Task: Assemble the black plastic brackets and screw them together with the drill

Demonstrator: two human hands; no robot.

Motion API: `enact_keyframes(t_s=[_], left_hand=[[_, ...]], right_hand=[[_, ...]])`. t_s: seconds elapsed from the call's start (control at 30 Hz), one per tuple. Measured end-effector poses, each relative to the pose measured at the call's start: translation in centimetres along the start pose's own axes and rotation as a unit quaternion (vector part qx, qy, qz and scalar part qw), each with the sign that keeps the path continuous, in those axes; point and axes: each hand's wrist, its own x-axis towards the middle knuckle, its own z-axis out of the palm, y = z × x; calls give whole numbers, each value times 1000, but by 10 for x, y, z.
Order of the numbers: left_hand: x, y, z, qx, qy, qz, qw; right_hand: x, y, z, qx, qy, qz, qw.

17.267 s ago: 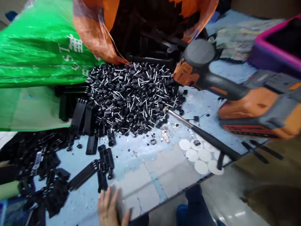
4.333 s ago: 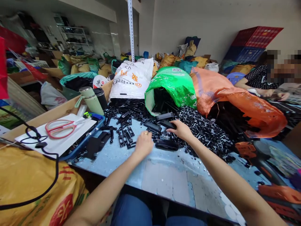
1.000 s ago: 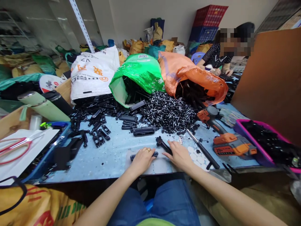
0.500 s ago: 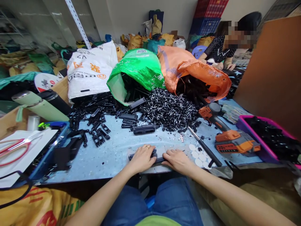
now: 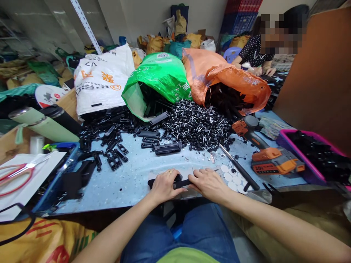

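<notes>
My left hand (image 5: 166,185) is closed around a long black plastic part (image 5: 182,183) at the table's front edge. Fingers curl over its top while the thumb presses its near side. At the part's other end, my right hand (image 5: 210,183) grips it with bent fingers. Much of the part is hidden under both hands. Just right of my right hand lie flat white discs (image 5: 231,178) and a black-handled rod tool (image 5: 239,170). Beyond my hands, a black bar-shaped piece (image 5: 168,149) rests on the blue tabletop (image 5: 131,182).
A heap of black-headed pins (image 5: 199,126) lies before green (image 5: 159,76) and orange (image 5: 197,73) sacks. An orange cordless drill (image 5: 274,160) and a pink-rimmed bin (image 5: 285,132) stand right. Scissors (image 5: 19,171) lie left. Across the table sits another person (image 5: 251,54).
The black part has turned slightly in my hands, its right portion now lifted and tilted. My right hand has shifted a little right, and the view has moved slightly.
</notes>
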Motion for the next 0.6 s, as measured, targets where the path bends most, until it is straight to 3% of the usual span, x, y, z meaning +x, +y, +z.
enact_keyframes(t_s=[0.1,0.17,0.23,0.3,0.4,0.5,0.6], left_hand=[[8,3,-1,7,-20,6,1000],[29,-1,-7,17,-18,3,1000],[62,-13,-18,40,18,-51,998],[100,-33,-28,69,59,-166,982],[148,-63,-33,78,58,-214,972],[176,-76,-30,78,51,-221,971],[183,-72,-30,75,72,-215,971]], right_hand=[[1,15,17,22,1,-22,1000],[-1,28,33,43,4,-26,999],[-6,39,44,61,14,-17,998],[-11,47,50,76,23,-10,997],[-8,54,47,95,39,16,995],[17,62,40,70,70,88,991],[57,68,39,-6,66,152,986]])
